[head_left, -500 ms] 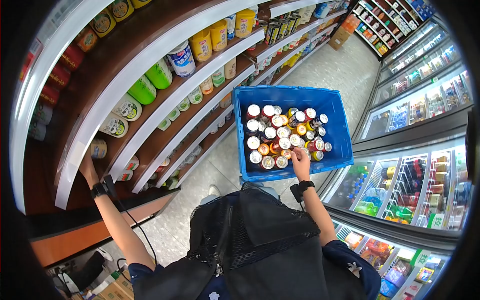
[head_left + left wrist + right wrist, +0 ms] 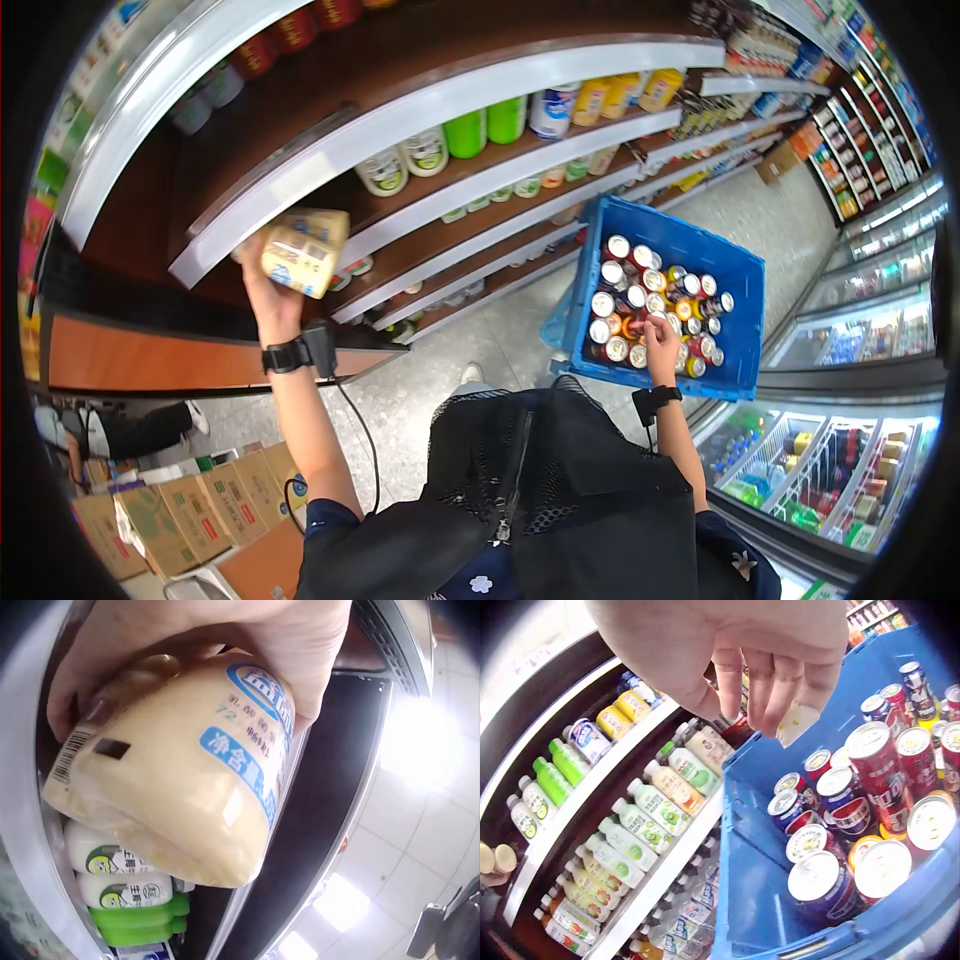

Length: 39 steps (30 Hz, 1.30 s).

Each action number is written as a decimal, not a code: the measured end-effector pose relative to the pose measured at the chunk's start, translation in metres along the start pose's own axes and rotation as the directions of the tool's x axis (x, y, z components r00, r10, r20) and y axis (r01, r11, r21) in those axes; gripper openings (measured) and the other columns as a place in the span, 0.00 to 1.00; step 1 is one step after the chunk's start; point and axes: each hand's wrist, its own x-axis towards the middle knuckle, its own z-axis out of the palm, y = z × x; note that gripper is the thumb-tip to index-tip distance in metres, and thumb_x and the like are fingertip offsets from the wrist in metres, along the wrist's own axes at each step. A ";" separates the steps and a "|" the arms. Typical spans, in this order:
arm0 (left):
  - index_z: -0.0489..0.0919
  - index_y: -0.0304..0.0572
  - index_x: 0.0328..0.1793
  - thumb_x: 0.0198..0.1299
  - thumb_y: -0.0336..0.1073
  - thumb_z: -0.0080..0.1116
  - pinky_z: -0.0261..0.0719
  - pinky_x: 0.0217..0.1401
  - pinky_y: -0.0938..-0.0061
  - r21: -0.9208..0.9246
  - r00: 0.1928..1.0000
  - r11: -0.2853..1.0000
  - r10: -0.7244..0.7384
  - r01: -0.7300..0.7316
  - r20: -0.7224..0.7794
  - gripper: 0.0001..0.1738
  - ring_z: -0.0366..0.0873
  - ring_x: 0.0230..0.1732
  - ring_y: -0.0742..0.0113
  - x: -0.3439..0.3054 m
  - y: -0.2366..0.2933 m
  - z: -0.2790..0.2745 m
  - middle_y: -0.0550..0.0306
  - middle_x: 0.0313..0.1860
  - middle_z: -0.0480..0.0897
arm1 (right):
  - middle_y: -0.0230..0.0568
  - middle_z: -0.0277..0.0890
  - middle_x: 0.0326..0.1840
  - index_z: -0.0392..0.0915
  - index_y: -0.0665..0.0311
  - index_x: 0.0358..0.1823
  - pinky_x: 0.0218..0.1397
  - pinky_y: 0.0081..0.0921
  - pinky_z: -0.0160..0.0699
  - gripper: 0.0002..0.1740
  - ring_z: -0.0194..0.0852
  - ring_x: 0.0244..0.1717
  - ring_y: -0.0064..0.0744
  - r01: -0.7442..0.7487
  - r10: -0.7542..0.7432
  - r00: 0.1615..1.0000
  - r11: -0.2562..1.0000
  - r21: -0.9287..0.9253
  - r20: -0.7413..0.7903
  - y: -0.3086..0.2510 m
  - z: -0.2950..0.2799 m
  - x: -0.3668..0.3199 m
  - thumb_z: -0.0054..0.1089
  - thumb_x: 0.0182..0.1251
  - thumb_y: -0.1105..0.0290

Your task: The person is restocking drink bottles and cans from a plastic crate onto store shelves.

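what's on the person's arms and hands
Short navy sleeves, the right one with a white flower. A black strap with a small black device and cable on each wrist. The right hand has a whitish patch, maybe a plaster, on one finger.

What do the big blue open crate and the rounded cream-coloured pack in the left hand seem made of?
The blue crate looks like rigid plastic, lightly glossy: even colour, thick smooth walls. The cream-coloured pack seems wrapped in glossy plastic film: creases, glints.
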 end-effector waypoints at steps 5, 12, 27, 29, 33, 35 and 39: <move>0.66 0.46 0.70 0.56 0.51 0.61 0.73 0.68 0.55 -0.189 0.944 0.952 -0.183 0.240 0.275 0.37 0.74 0.64 0.49 -0.061 -0.021 0.007 0.45 0.67 0.75 | 0.37 0.83 0.43 0.79 0.70 0.49 0.49 0.20 0.77 0.11 0.81 0.44 0.23 -0.004 0.006 0.989 1.000 -0.017 0.147 -0.038 0.028 -0.015 0.58 0.72 0.71; 0.70 0.39 0.60 0.45 0.56 0.67 0.79 0.60 0.55 -0.092 0.700 0.799 -0.457 0.594 0.549 0.40 0.78 0.55 0.49 -0.123 -0.073 0.028 0.40 0.56 0.80 | 0.39 0.83 0.47 0.77 0.66 0.54 0.48 0.21 0.78 0.15 0.81 0.45 0.25 -0.128 -0.067 0.800 0.952 0.278 0.596 -0.141 0.094 -0.022 0.57 0.74 0.65; 0.70 0.40 0.65 0.46 0.42 0.69 0.70 0.67 0.64 0.622 -0.077 0.371 -0.816 0.690 0.572 0.38 0.74 0.60 0.61 -0.172 -0.167 0.101 0.54 0.57 0.77 | 0.34 0.80 0.46 0.75 0.69 0.55 0.49 0.22 0.76 0.24 0.75 0.46 0.19 -0.292 0.037 0.665 0.932 0.213 0.746 -0.144 0.057 -0.030 0.70 0.63 0.63; 0.70 0.41 0.66 0.49 0.38 0.69 0.70 0.67 0.63 0.647 -0.083 0.362 -0.830 0.671 0.551 0.36 0.74 0.60 0.62 -0.171 -0.166 0.103 0.55 0.57 0.77 | 0.36 0.79 0.48 0.75 0.69 0.56 0.51 0.23 0.76 0.25 0.75 0.48 0.20 -0.253 0.044 0.683 0.951 0.179 0.729 -0.141 0.051 -0.033 0.70 0.63 0.64; 0.63 0.40 0.74 0.49 0.38 0.73 0.64 0.73 0.63 0.723 -0.112 0.341 -0.859 0.601 0.499 0.46 0.69 0.69 0.62 -0.173 -0.182 0.113 0.52 0.65 0.74 | 0.39 0.79 0.54 0.72 0.69 0.60 0.58 0.27 0.76 0.30 0.76 0.55 0.25 -0.223 0.003 0.750 0.943 0.248 0.662 -0.148 0.031 -0.037 0.74 0.58 0.68; 0.64 0.40 0.73 0.50 0.37 0.72 0.64 0.73 0.64 0.678 -0.077 0.369 -0.844 0.636 0.531 0.44 0.70 0.68 0.62 -0.179 -0.194 0.120 0.52 0.64 0.74 | 0.38 0.79 0.55 0.71 0.67 0.62 0.61 0.29 0.75 0.33 0.76 0.56 0.27 -0.180 -0.020 0.819 0.940 0.289 0.574 -0.140 0.008 -0.038 0.75 0.55 0.73; 0.71 0.38 0.66 0.53 0.35 0.72 0.71 0.66 0.67 0.620 0.188 0.504 -0.843 0.601 0.504 0.34 0.73 0.62 0.65 -0.194 -0.223 0.139 0.54 0.60 0.76 | 0.40 0.79 0.55 0.71 0.68 0.61 0.62 0.31 0.77 0.35 0.78 0.56 0.29 -0.107 0.009 0.953 0.945 0.308 0.303 -0.112 -0.056 -0.026 0.77 0.51 0.74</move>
